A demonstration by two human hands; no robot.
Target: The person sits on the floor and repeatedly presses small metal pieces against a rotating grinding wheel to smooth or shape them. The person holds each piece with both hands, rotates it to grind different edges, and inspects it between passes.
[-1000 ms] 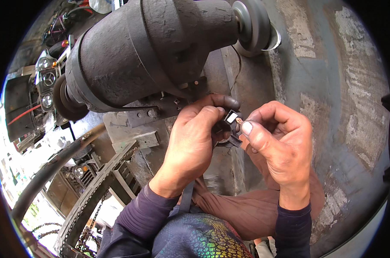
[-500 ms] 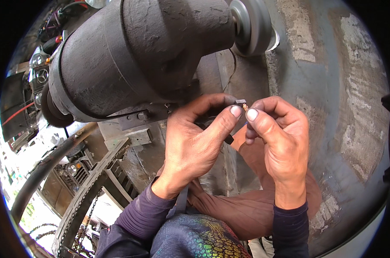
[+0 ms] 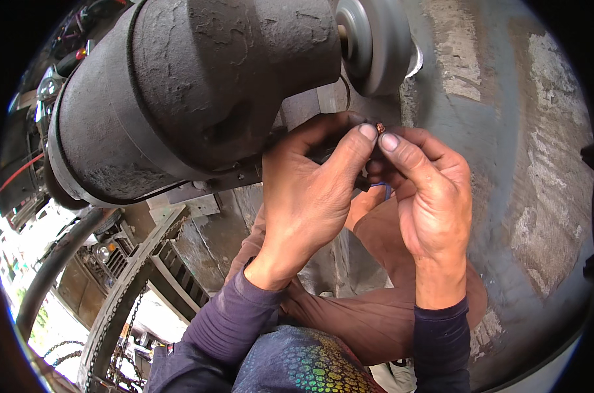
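Note:
Between the fingertips of both hands is a small twist of copper wire [image 3: 380, 128], its reddish strands showing just above the thumbnails. My left hand [image 3: 307, 200] is closed in a pinch with thumb and forefinger at the wire's left side. On its other side my right hand [image 3: 431, 190] pinches too, with its remaining fingers curled under. Anything more joined to the wire is hidden by the fingers. Close beyond the hands lies a dark, dusty bench grinder [image 3: 199, 85], with a grey grinding wheel [image 3: 389, 49] at its right end.
Below the hands is my bent leg in brown trousers [image 3: 356, 321]. Worn grey floor plates [image 3: 461, 59] with scraped patches extend to the right. At the left are a curved dark pipe [image 3: 68, 262], a slatted frame [image 3: 133, 281], hanging chains [image 3: 123, 340] and vehicle parts.
Both hands have moved slightly up, still pinching together. A small grey block end seen earlier at the left fingertips is now hidden. The grinder has shifted left in view.

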